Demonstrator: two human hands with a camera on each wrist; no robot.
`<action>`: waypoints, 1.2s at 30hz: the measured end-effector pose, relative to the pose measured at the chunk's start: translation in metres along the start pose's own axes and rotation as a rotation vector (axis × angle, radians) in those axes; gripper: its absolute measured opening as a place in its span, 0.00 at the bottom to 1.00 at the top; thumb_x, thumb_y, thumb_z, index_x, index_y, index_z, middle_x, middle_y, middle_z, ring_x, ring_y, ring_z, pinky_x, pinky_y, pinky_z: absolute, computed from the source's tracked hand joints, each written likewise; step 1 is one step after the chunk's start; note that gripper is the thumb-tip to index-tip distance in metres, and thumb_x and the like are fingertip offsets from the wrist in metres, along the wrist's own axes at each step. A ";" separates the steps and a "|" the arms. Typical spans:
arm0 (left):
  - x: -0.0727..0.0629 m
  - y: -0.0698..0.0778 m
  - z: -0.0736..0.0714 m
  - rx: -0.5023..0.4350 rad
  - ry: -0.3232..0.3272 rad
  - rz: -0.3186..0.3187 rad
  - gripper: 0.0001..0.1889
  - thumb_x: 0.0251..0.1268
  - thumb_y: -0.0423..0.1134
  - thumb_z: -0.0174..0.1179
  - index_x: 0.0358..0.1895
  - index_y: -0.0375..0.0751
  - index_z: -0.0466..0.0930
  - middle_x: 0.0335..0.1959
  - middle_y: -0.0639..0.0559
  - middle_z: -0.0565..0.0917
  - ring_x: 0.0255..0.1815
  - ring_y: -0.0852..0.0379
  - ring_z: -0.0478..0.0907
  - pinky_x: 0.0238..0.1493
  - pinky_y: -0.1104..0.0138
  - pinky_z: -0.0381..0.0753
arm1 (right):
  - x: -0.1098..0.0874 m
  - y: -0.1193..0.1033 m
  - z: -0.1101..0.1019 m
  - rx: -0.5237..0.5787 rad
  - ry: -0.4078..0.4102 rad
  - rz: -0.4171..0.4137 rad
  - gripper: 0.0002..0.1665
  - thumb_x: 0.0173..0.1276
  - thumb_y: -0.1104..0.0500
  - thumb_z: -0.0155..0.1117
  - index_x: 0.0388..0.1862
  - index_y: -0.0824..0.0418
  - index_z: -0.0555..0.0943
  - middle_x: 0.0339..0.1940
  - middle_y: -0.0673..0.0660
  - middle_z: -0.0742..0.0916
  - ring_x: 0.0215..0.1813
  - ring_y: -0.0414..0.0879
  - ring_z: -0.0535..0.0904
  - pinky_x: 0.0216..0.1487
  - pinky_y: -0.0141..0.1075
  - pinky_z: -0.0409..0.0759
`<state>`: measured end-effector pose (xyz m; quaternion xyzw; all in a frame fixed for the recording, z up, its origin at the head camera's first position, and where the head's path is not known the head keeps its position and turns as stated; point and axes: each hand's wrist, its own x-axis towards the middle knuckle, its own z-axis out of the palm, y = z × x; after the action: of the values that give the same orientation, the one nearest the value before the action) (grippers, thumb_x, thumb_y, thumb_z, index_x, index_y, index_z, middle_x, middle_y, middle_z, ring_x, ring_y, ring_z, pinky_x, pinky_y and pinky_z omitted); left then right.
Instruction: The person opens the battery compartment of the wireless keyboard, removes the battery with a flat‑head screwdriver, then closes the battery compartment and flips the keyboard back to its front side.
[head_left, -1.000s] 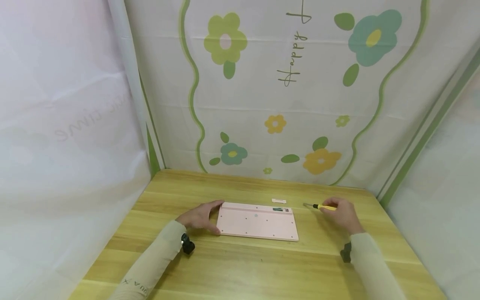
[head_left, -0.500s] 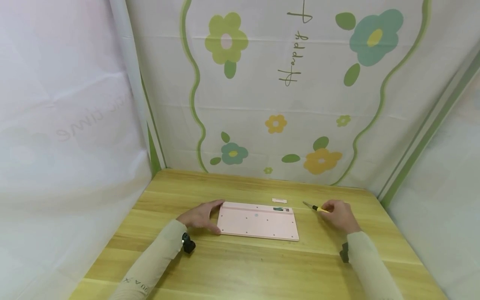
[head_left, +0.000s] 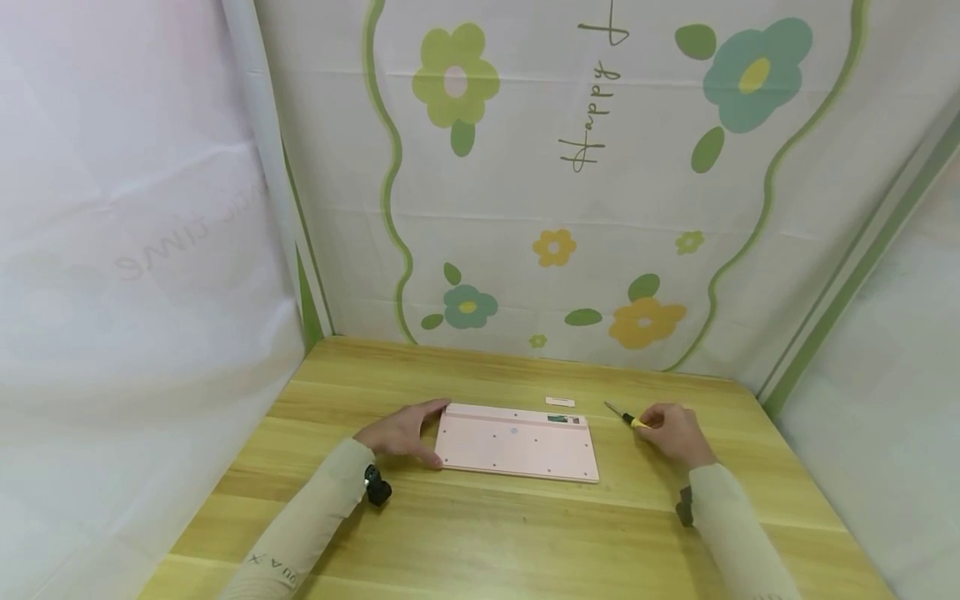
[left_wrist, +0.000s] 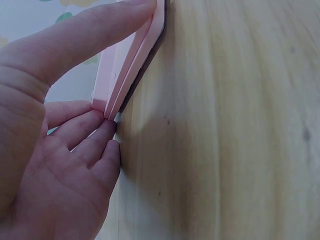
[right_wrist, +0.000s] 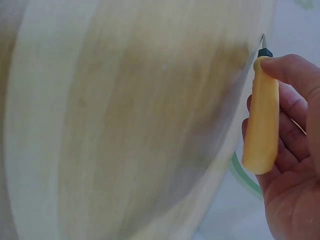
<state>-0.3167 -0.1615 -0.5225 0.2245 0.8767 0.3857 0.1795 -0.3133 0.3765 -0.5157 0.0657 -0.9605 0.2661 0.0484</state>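
Observation:
A pink keyboard [head_left: 517, 450] lies face down on the table, dotted with small screws. Near its far right corner an opening [head_left: 558, 419] shows green circuitry. My left hand [head_left: 399, 432] holds the keyboard's left end, thumb at the near corner and fingers at the far one. In the left wrist view the fingertips touch the pink edge [left_wrist: 102, 92]. Right of the keyboard, my right hand [head_left: 678, 435] grips a screwdriver [head_left: 627, 417], whose tip points away and leftward. Its yellow handle [right_wrist: 262, 122] lies between thumb and fingers in the right wrist view.
Just behind the keyboard lies a small pink cover piece [head_left: 560, 402]. The wooden table [head_left: 525, 550] ends at a floral curtain [head_left: 517, 192] at the back, with pale cloth [head_left: 135, 333] hanging on the left and more on the right.
The screwdriver has swung in my right hand from nearly level to slanting, with less of its handle showing. That hand has shifted slightly left and nearer. My left hand stays on the keyboard.

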 end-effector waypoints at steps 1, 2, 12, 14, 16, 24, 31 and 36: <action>0.000 0.000 0.000 0.001 0.001 0.000 0.64 0.44 0.48 0.87 0.85 0.44 0.56 0.86 0.42 0.61 0.87 0.38 0.55 0.86 0.41 0.56 | 0.000 0.001 0.001 -0.002 0.000 0.001 0.08 0.67 0.58 0.77 0.38 0.62 0.89 0.36 0.57 0.93 0.38 0.47 0.87 0.41 0.38 0.86; 0.000 0.000 0.001 0.003 0.002 -0.001 0.64 0.44 0.49 0.87 0.85 0.44 0.57 0.86 0.42 0.61 0.87 0.38 0.55 0.85 0.41 0.56 | -0.001 0.001 0.002 -0.002 0.000 0.000 0.08 0.67 0.58 0.77 0.38 0.62 0.89 0.36 0.57 0.93 0.38 0.46 0.87 0.40 0.37 0.85; -0.001 0.001 0.000 0.009 0.004 -0.005 0.63 0.46 0.48 0.87 0.85 0.43 0.56 0.86 0.42 0.61 0.87 0.38 0.55 0.86 0.42 0.56 | -0.001 0.005 0.009 0.027 -0.026 -0.012 0.11 0.68 0.60 0.76 0.43 0.67 0.88 0.40 0.60 0.92 0.42 0.51 0.89 0.43 0.43 0.89; -0.001 0.001 0.000 0.009 0.004 -0.003 0.63 0.46 0.48 0.87 0.85 0.43 0.56 0.86 0.41 0.61 0.87 0.38 0.56 0.85 0.41 0.57 | -0.001 0.005 0.008 0.029 -0.038 -0.011 0.12 0.68 0.60 0.75 0.44 0.67 0.88 0.41 0.61 0.92 0.43 0.51 0.89 0.43 0.43 0.90; -0.001 0.001 0.000 0.005 0.004 -0.002 0.63 0.45 0.48 0.87 0.85 0.43 0.56 0.86 0.41 0.61 0.87 0.37 0.55 0.85 0.41 0.57 | -0.001 0.003 0.007 0.030 -0.051 -0.017 0.13 0.68 0.60 0.75 0.46 0.68 0.88 0.42 0.63 0.92 0.44 0.52 0.89 0.44 0.43 0.90; 0.000 -0.003 -0.002 0.003 -0.004 0.018 0.63 0.46 0.49 0.86 0.85 0.42 0.55 0.86 0.41 0.60 0.87 0.38 0.54 0.85 0.41 0.56 | 0.002 -0.011 -0.009 -0.017 -0.113 -0.079 0.22 0.69 0.59 0.75 0.55 0.72 0.85 0.51 0.69 0.90 0.52 0.62 0.87 0.56 0.58 0.87; 0.000 -0.002 -0.003 0.004 -0.002 0.022 0.63 0.46 0.49 0.86 0.85 0.42 0.56 0.86 0.41 0.60 0.87 0.37 0.54 0.85 0.40 0.56 | 0.003 -0.034 -0.016 -0.033 -0.141 -0.150 0.22 0.70 0.62 0.73 0.58 0.73 0.83 0.55 0.70 0.89 0.57 0.66 0.86 0.60 0.61 0.85; 0.000 -0.001 -0.001 0.014 -0.004 0.005 0.63 0.45 0.50 0.87 0.85 0.44 0.56 0.86 0.42 0.60 0.87 0.38 0.55 0.85 0.41 0.56 | 0.007 -0.054 -0.014 -0.043 -0.165 -0.203 0.21 0.69 0.63 0.74 0.57 0.73 0.84 0.54 0.70 0.89 0.55 0.64 0.87 0.59 0.60 0.86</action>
<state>-0.3180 -0.1628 -0.5228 0.2287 0.8786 0.3794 0.1787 -0.3112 0.3367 -0.4759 0.1834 -0.9550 0.2330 -0.0026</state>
